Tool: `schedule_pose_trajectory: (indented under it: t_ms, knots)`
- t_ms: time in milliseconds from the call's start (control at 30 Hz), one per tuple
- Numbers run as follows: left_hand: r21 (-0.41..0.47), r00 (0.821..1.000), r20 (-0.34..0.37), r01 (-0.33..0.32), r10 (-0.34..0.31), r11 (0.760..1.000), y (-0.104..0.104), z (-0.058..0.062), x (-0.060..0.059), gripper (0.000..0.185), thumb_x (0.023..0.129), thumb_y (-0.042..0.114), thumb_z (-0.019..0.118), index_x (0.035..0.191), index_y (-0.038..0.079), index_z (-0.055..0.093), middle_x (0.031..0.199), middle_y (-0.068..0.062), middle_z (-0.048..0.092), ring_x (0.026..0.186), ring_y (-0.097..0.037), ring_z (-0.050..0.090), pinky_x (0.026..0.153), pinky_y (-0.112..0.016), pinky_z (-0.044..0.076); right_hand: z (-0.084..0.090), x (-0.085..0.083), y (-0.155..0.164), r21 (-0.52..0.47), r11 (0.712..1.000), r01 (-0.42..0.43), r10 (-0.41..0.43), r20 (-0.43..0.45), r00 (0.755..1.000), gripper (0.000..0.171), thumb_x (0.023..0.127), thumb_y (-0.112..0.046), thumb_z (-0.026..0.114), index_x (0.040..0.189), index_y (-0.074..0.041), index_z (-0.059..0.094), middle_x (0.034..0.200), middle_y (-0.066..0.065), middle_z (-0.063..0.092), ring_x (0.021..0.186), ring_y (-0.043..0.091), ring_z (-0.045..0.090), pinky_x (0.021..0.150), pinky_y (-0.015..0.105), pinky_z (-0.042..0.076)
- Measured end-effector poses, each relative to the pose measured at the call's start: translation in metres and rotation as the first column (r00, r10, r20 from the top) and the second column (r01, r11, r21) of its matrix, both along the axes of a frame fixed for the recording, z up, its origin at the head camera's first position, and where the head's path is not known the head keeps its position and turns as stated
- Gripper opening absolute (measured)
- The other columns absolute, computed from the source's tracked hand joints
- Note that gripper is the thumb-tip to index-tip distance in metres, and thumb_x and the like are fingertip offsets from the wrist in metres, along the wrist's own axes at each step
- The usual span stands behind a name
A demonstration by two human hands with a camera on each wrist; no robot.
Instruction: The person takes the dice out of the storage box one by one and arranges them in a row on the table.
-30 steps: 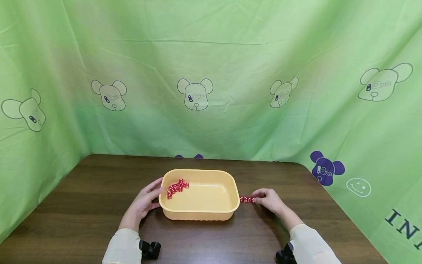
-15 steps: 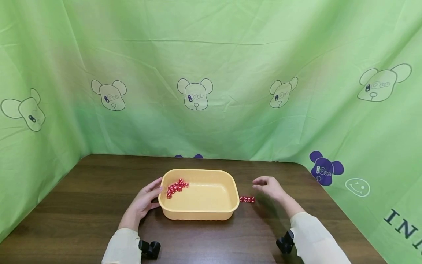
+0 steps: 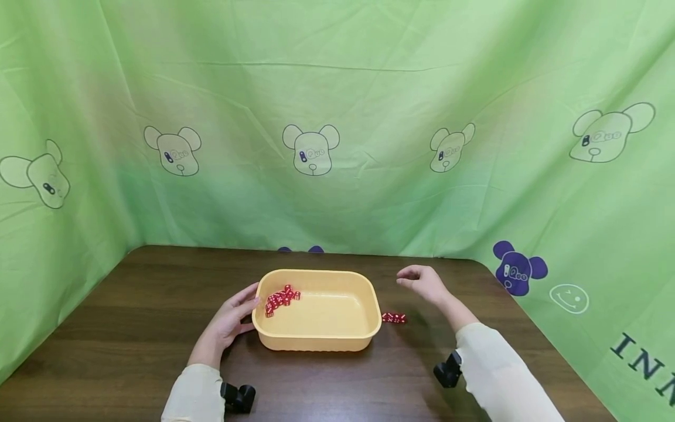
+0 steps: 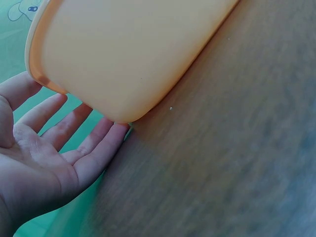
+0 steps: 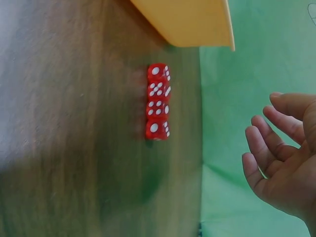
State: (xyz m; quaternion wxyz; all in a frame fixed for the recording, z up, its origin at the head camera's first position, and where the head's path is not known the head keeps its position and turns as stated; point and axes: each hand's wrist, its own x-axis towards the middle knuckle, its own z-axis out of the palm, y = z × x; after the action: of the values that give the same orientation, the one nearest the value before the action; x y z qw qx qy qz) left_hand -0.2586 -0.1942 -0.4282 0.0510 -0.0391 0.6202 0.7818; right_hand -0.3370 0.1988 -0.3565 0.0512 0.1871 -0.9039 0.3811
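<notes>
A yellow plastic tub [image 3: 321, 343] stands on the brown table, with a cluster of red dice [image 3: 279, 300] at its left end. My left hand [image 3: 232, 316] rests against the tub's left end, its extended fingers touching the outer wall and the thumb at the rim. Beside the tub's right end, several red dice with white pips [image 5: 158, 101] lie in a straight row, side by side. My right hand [image 3: 424, 284] hovers above and behind that row, apart from the tub, fingers loosely bent. In the right wrist view nothing shows between thumb and fingers.
The wooden table [image 3: 327, 387] reaches back to a green curtain [image 3: 316, 211] printed with bear heads, which also hangs along both sides. A black device [image 3: 238, 398] sits at the left wrist and a similar one [image 3: 448, 369] at the right.
My right hand has left the row of dice, rising and moving back, then slightly left toward the tub. The row stays in place, and my left hand keeps its position at the tub.
</notes>
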Motion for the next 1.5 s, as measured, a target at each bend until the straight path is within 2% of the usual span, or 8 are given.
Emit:
schedule_pose_trajectory:
  t_ms: [433,1000,1233,1500]
  knots:
    - [-0.009,1.0,-0.008,0.007,-0.007,1.0,0.0,0.003,0.001,0.049,0.087,0.014,0.049,0.134,0.009,0.032,0.133,-0.017,0.031,0.112,-0.033,0.037,0.077,-0.046,0.041,0.011,-0.008,-0.038,-0.035,0.999,-0.029,0.029,0.009,1.0,0.019,0.078,-0.008,0.06,0.09,0.006,0.061,0.081,0.009,0.06,0.076,0.021,0.053,0.065,0.03,0.043]
    - [-0.001,1.0,0.009,0.001,-0.001,1.0,-0.001,0.0,-0.001,0.05,0.086,0.014,0.051,0.133,0.011,0.033,0.131,-0.015,0.033,0.111,-0.031,0.039,0.076,-0.044,0.042,0.007,-0.012,-0.101,-0.169,0.984,-0.052,0.067,0.082,0.994,0.014,0.077,-0.004,0.061,0.088,0.005,0.062,0.078,0.007,0.059,0.069,0.015,0.051,0.06,0.026,0.043]
    - [-0.005,1.0,0.006,0.003,-0.003,1.0,-0.001,-0.001,-0.001,0.05,0.086,0.014,0.051,0.133,0.011,0.033,0.131,-0.015,0.033,0.111,-0.031,0.039,0.076,-0.044,0.042,0.005,-0.012,-0.123,-0.171,0.98,-0.098,0.114,0.084,0.99,0.014,0.077,-0.004,0.061,0.088,0.005,0.062,0.078,0.006,0.06,0.072,0.015,0.053,0.063,0.026,0.044]
    - [0.001,1.0,0.005,0.005,-0.005,1.0,-0.001,0.0,-0.001,0.049,0.087,0.012,0.049,0.134,0.011,0.033,0.131,-0.016,0.033,0.111,-0.031,0.039,0.076,-0.044,0.042,0.0,-0.009,-0.147,-0.187,0.976,-0.107,0.126,0.092,0.988,0.013,0.076,-0.004,0.063,0.086,0.005,0.063,0.078,0.005,0.06,0.071,0.015,0.053,0.063,0.025,0.044]
